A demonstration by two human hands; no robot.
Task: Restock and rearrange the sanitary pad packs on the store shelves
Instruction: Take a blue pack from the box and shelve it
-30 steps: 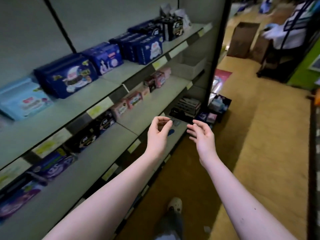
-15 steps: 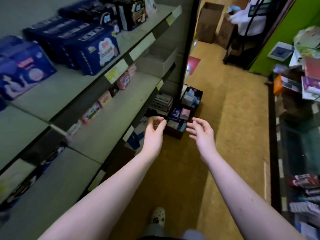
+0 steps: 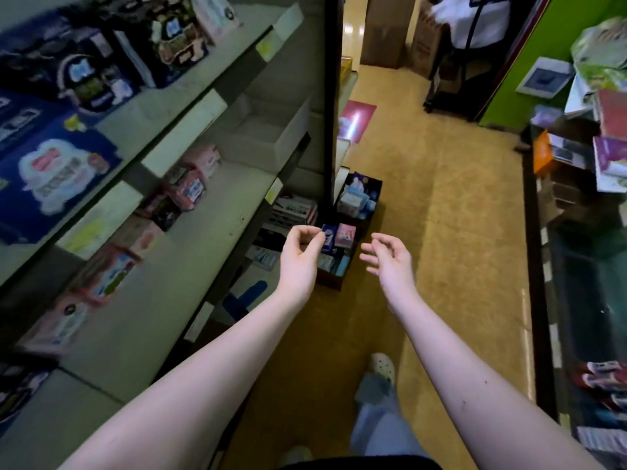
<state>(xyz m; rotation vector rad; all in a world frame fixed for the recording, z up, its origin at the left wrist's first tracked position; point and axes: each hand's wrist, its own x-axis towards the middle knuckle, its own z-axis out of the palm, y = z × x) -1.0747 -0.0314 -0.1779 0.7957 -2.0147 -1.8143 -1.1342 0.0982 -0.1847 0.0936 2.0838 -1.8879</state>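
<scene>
My left hand (image 3: 300,256) and my right hand (image 3: 390,257) reach forward side by side above the aisle floor, fingers loosely curled, both holding nothing. Just beyond them two dark boxes sit on the floor by the shelf's end post: a near box (image 3: 334,279) with small blue and pink pad packs (image 3: 345,235) and a far box (image 3: 369,188) with pale blue packs. Grey shelves run along my left. Dark blue pad packs (image 3: 57,174) stand on the upper shelf (image 3: 190,86). Pink packs (image 3: 190,188) line the back of the middle shelf (image 3: 203,239).
An open white tray (image 3: 271,137) sits at the middle shelf's far end. Cardboard boxes (image 3: 386,28) and a dark rack (image 3: 475,45) stand at the aisle's far end by a green wall. A counter (image 3: 583,232) with mixed goods runs along my right. My foot (image 3: 383,366) is on the tan floor.
I have walked forward along the shelves, so the floor boxes are now close below my hands. The view has swung right. Both hands stay raised and empty.
</scene>
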